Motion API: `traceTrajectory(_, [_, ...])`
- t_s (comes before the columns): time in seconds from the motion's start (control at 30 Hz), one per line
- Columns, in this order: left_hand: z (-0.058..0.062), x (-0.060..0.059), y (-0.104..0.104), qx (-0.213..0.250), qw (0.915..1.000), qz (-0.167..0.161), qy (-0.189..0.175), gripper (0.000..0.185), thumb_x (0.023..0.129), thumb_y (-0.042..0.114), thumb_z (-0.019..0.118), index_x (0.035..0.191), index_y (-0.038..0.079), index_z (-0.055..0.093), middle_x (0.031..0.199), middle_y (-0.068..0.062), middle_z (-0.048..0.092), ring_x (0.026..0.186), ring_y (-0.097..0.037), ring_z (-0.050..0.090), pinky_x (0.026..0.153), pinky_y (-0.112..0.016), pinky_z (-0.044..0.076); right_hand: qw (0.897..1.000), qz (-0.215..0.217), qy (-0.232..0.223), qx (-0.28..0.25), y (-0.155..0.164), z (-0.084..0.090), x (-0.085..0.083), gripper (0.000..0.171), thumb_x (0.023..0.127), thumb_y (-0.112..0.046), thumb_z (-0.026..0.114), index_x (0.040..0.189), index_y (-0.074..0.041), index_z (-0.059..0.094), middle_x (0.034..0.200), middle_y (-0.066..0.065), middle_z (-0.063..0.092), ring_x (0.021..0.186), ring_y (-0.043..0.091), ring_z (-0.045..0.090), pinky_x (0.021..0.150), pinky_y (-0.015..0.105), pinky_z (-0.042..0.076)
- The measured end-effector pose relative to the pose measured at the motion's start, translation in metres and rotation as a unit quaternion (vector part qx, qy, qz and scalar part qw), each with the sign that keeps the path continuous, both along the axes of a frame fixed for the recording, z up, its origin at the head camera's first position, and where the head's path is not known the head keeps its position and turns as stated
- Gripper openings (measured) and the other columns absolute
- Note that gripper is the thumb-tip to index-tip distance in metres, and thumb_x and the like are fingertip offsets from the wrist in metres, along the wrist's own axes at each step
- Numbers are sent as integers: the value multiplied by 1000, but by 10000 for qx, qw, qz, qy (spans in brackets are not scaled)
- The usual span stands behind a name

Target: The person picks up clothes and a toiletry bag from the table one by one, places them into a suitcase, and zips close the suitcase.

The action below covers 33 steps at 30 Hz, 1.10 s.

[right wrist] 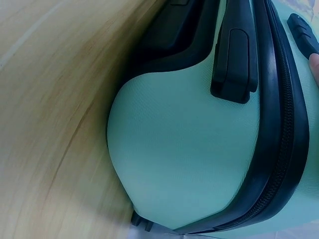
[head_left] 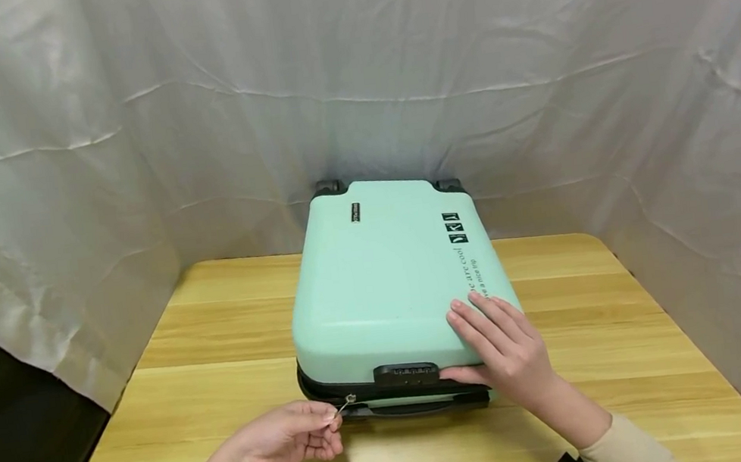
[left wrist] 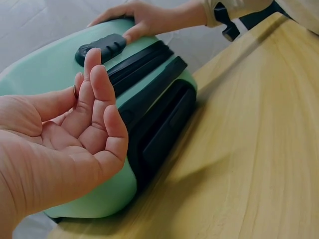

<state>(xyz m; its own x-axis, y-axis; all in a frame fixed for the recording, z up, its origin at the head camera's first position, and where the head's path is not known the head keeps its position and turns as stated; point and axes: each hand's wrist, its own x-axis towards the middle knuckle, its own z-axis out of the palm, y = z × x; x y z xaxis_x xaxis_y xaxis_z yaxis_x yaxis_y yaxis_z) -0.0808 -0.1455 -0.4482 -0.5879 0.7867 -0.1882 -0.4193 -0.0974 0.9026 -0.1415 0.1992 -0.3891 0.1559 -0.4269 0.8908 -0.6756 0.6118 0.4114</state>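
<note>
A pale grey, creased fabric curtain (head_left: 352,73) hangs beyond both hands and along either side of them. Beneath the hands spreads a yellow-brown wood-grain table (head_left: 217,332) with rounded far corners. On it, in front of the person, lies a mint-green hard-shell suitcase (head_left: 395,266), flat, its near end just past the left hand and its near right corner under the right hand. The right hand (head_left: 503,342), coming from a beige sleeve (head_left: 632,449), rests on that corner with fingers extended over the top and the thumb lower, on the near side. The left hand (head_left: 291,434) is narrowed to a pinch of thumb and forefinger, its other fingers bent loosely. A long black plastic carry handle (head_left: 425,407) runs low across the near side, between the hands. Above it, a black zip band (right wrist: 287,119) curves round the case. A black oblong combination lock (head_left: 406,374) sits between the hands, its end beside the right thumb. Two black wheels stand at the far end, away from both hands. Black printed lettering (head_left: 456,228) runs ahead of the right fingertips; a small dark rectangular badge (head_left: 355,212) lies farther off, toward the left. Smallest is the shiny metal zipper pull (head_left: 345,403), held in the left hand's pinch.
</note>
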Motion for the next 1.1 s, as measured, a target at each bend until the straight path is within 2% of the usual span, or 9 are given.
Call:
traceTrajectory(0.47, [4,1,-10,251,9994,-138,173,30,103,9,39,98,19,67,94,9,74,87,-3,68,83,-20,53,10000,-18,49,-13,-1,-1,0,68,84,-65,60,104,-1,74,100,14,75,91,34,70,83,44,50])
traceTrajectory(0.67, [1,0,-9,221,9992,-150,283,30,102,9,39,99,19,67,95,9,74,87,-3,67,83,-21,52,10000,8,70,-19,-2,2,1,68,85,-65,60,103,0,74,98,15,75,90,34,69,80,44,50])
traceTrajectory(0.9, [-7,-1,0,142,9998,-138,60,26,102,11,42,98,19,67,93,9,72,87,-4,65,84,-22,52,9998,-141,150,51,-2,4,4,69,89,-64,54,103,0,73,98,15,75,90,34,69,85,44,50])
traceTrajectory(1.1, [-8,-2,3,101,9998,-192,48,26,101,12,42,95,20,67,90,11,71,84,-3,65,84,-23,51,9992,-357,6,151,-6,0,9,69,91,-65,51,107,-2,72,104,17,73,94,36,67,85,49,48])
